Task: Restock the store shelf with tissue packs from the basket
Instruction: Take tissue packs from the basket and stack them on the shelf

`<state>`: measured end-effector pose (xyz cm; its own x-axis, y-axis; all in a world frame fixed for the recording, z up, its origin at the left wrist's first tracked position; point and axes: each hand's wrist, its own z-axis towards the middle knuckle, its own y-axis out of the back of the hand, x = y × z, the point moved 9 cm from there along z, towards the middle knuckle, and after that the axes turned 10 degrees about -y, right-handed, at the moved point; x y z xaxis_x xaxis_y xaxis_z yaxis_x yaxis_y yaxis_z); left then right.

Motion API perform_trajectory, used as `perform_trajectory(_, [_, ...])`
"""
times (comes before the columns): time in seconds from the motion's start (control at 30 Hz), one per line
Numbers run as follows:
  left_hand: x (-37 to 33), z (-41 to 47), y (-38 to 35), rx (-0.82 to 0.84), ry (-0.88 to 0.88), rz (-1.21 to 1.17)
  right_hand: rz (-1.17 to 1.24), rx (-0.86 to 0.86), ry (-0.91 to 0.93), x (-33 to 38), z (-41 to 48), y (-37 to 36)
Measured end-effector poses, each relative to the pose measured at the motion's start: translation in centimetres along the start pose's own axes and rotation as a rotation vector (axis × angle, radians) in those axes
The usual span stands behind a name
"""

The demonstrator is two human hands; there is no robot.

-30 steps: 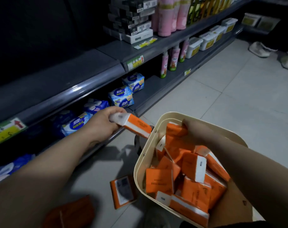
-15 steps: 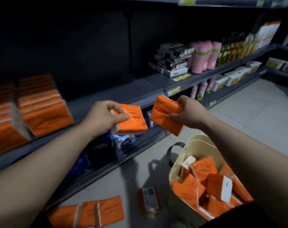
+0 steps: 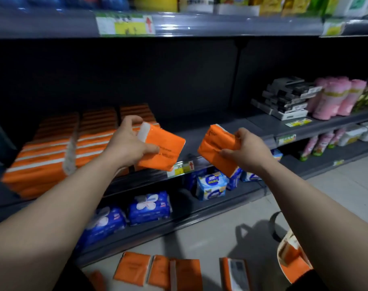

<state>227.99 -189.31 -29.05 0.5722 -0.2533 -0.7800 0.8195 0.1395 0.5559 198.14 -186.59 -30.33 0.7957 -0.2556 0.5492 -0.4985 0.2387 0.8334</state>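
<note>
My left hand (image 3: 128, 143) grips one orange tissue pack (image 3: 164, 152), thumb on its top face. My right hand (image 3: 245, 152) pinches a second pack (image 3: 214, 152) by its end. Both packs are in the air in front of the shelf (image 3: 225, 131), beside the orange stacks (image 3: 53, 156). I judge the packs light and soft, with a slippery wrap, so I should hold them across the flat sides. The basket (image 3: 282, 252) at lower right holds more orange packs, but how many I cannot tell.
</note>
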Motion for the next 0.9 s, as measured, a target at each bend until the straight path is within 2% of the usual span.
perform_trajectory(0.1, [0.1, 0.0, 2.5, -0.014, -0.025, 0.019, 0.034, 0.006, -0.005, 1.2, 0.4, -0.9])
perform_trajectory(0.27, [-1.5, 0.0, 3.3, 0.087, -0.151, 0.412, 0.081, 0.032, -0.017, 2.0, 0.9, -2.1])
perform_trajectory(0.4, [-1.8, 0.4, 0.1, 0.204, -0.292, 0.588, 0.124, 0.057, -0.044, 2.0, 1.0, -2.6])
perform_trajectory(0.6, [-1.7, 1.1, -4.0, 0.150, -0.395, 0.545, 0.144, 0.086, -0.056, 1.8, 1.0, -3.1])
perform_trajectory(0.77, [-0.3, 1.4, -5.6, 0.025, -0.265, 0.341, 0.125, 0.077, -0.060, 1.2, 1.3, -3.2])
perform_trajectory(0.9, [0.4, 1.1, -6.8, 0.073, -0.248, 0.475, 0.104, 0.077, -0.062, 1.0, 1.6, -3.5])
